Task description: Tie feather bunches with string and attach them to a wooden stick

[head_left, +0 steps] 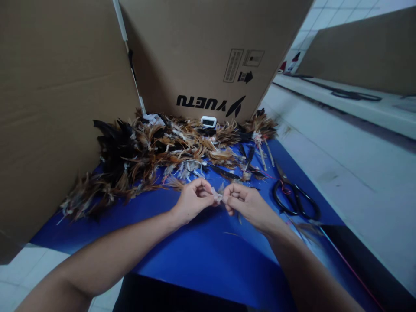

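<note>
Small pale feather tuft (217, 196) sits mid-frame, pinched between both hands: left hand (191, 200) and right hand (244, 203) fingers closed on it, looks like bundling or tying, hard to tell. Feather pile (156, 151) above, scissors (294, 197) right, on the blue surface (201, 255).

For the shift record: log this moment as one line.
left hand: pinching feather tuft | right hand: pinching same tuft | feather pile: behind hands on blue sheet | scissors: right, untouched
</note>
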Available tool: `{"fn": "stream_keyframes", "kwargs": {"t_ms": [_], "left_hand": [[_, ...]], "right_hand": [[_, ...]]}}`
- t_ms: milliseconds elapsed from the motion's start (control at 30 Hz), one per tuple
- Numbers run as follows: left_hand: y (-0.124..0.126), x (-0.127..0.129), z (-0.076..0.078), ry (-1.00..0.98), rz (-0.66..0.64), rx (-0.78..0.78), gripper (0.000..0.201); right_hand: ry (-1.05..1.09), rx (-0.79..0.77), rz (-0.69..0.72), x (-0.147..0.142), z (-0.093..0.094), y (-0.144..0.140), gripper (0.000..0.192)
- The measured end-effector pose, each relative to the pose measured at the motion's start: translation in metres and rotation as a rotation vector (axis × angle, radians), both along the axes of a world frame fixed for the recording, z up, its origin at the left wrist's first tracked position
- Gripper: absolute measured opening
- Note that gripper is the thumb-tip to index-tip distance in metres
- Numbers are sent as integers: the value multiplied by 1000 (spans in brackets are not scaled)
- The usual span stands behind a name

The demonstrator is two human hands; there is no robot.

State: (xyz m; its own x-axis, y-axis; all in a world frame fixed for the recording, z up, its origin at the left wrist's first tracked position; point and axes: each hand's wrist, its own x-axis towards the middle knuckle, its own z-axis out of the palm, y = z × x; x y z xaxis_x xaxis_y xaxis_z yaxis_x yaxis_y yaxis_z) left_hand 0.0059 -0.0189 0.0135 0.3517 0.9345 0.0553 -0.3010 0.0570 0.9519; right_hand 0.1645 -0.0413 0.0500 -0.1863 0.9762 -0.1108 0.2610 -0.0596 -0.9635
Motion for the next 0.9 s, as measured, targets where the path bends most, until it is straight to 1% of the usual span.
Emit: {"fn": "stream_keyframes", "kwargs": {"t_ms": [167, 367, 500, 633, 900], "left_hand": [[0, 1, 1, -12, -6, -3, 25], [-1, 0, 1, -17, -5, 2, 26], [-1, 0, 3, -17, -1, -11, 26], [0, 0, 1, -10, 5, 7, 26], [0, 0, -1, -40, -26, 1, 28]], "right_hand": [[8, -12, -4, 0, 2, 0, 5], [-50, -12, 45, 2, 2, 0, 3], [-69, 30, 49, 2, 1, -1, 11], [-44, 34, 93, 1, -1, 0, 18], [-22, 31, 118, 2, -1, 0, 16]]}}
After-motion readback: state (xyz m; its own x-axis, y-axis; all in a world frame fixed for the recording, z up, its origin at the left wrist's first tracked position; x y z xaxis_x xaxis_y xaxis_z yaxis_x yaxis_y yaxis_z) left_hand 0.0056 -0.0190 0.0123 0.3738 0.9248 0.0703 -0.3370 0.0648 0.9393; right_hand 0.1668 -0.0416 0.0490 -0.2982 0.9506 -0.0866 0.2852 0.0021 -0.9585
